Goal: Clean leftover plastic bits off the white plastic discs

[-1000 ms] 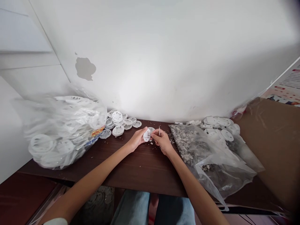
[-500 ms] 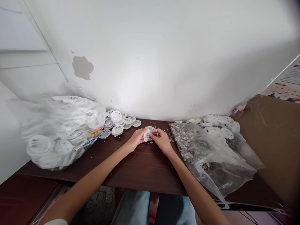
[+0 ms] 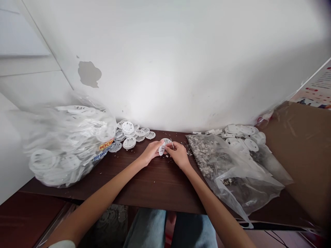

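My left hand (image 3: 152, 152) is closed on a round white plastic disc (image 3: 162, 148) with slots, holding it tilted above the table. My right hand (image 3: 179, 153) pinches a thin, light-coloured stick-like tool (image 3: 171, 142), its fingertips at the disc's right edge. What the tool's lower end touches is hidden by the fingers. Another white disc (image 3: 167, 140) shows just behind the held one; I cannot tell whether it is held too. Tiny light bits lie on the tabletop around the hands.
A bulging clear bag (image 3: 69, 148) of white discs stands at left, beside a loose pile of discs (image 3: 128, 132). At right, a plastic bag (image 3: 209, 155) of small metallic-looking pieces lies before more white parts (image 3: 240, 132). A brown cardboard panel (image 3: 302, 151) borders the dark table (image 3: 144, 189).
The disc between my hands has turned slightly, and the thin tool now stands a little lower and more tilted. Both hands stay in almost the same place.
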`<state>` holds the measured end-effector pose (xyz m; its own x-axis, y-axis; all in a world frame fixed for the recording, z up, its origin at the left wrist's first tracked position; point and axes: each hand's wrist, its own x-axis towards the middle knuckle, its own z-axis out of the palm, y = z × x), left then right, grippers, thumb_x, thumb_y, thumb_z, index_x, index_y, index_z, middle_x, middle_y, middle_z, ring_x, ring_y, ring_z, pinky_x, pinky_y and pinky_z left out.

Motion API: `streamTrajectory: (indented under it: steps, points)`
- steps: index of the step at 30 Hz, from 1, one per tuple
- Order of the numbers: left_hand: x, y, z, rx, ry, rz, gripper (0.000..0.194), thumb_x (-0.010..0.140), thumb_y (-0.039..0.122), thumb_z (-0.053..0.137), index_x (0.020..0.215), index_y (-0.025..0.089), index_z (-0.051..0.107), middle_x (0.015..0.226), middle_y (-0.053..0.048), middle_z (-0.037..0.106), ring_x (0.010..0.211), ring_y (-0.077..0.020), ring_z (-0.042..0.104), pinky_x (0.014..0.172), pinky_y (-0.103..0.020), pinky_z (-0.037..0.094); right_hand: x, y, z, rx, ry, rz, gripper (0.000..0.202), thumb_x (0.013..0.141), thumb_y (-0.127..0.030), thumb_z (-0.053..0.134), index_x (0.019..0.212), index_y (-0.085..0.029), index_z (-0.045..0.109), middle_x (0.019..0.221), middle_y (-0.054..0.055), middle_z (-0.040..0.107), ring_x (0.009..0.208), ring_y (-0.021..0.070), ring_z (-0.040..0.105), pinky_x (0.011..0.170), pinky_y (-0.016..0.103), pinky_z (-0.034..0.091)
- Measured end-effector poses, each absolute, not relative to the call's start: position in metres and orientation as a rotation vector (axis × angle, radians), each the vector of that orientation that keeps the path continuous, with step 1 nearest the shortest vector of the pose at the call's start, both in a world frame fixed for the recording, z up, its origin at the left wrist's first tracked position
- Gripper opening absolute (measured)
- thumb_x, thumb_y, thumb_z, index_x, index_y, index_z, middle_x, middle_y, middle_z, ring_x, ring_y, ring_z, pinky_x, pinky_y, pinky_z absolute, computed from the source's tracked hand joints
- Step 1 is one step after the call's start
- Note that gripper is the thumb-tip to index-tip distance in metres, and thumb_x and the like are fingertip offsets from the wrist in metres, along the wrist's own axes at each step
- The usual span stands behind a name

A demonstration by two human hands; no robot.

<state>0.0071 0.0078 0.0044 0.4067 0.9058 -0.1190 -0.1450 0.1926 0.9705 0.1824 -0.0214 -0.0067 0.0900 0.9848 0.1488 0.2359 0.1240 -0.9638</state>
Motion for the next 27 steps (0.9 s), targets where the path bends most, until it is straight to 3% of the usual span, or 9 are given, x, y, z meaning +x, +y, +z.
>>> streamTrajectory:
  steps: [6, 15, 18, 23, 27]
  points:
    - [0.0078, 0.0076, 0.0045, 1.144, 0.855, 0.87, 0.057, 0.085, 0.067, 0.078, 0.102, 0.013, 0.075, 0.096, -0.012, 0.076, 0.088, -0.0232, 0.071, 0.089, -0.037, 0.055, 0.1803, -0.0203, -0.0126, -1.279, -1.238, 1.019, 0.028, 0.078, -0.045, 0.078, 0.091, -0.019, 0.076, 0.078, 0.004, 0.077, 0.065, 0.0184, 0.067, 0.058, 0.027, 0.047]
    - [0.007, 0.0088, 0.0038, 1.097, 0.803, 0.88, 0.055, 0.087, 0.066, 0.076, 0.102, 0.013, 0.077, 0.092, -0.01, 0.076, 0.084, -0.021, 0.071, 0.087, -0.034, 0.054, 0.1777, -0.0195, -0.0111, -1.156, -1.023, 1.279, 0.046, 0.063, -0.049, 0.092, 0.09, -0.018, 0.07, 0.063, -0.001, 0.067, 0.05, 0.0096, 0.044, 0.044, 0.023, 0.027]
    - [0.0065, 0.0084, 0.0057, 1.082, 0.813, 0.881, 0.055, 0.088, 0.066, 0.074, 0.102, 0.013, 0.077, 0.093, -0.01, 0.077, 0.083, -0.021, 0.072, 0.083, -0.032, 0.054, 0.1802, -0.018, -0.0104, -1.125, -0.981, 1.327, 0.05, 0.061, -0.049, 0.094, 0.091, -0.017, 0.072, 0.065, -0.001, 0.065, 0.051, 0.0083, 0.045, 0.043, 0.022, 0.027]
    - [0.0062, 0.0083, 0.0079, 1.065, 0.82, 0.866, 0.058, 0.09, 0.068, 0.071, 0.108, 0.013, 0.077, 0.101, -0.012, 0.079, 0.082, -0.0208, 0.073, 0.08, -0.032, 0.053, 0.1849, -0.0157, -0.0126, -1.086, -0.904, 1.369, 0.049, 0.063, -0.052, 0.093, 0.092, -0.017, 0.072, 0.088, 0.005, 0.074, 0.054, 0.0067, 0.046, 0.041, 0.02, 0.026]
    - [0.0066, 0.0085, 0.0067, 1.058, 0.819, 0.868, 0.057, 0.089, 0.068, 0.072, 0.107, 0.014, 0.076, 0.103, -0.013, 0.079, 0.083, -0.0219, 0.073, 0.084, -0.034, 0.054, 0.186, -0.0156, -0.0149, -1.09, -0.93, 1.374, 0.047, 0.063, -0.049, 0.093, 0.091, -0.018, 0.071, 0.081, 0.002, 0.07, 0.055, 0.0071, 0.046, 0.042, 0.02, 0.026]
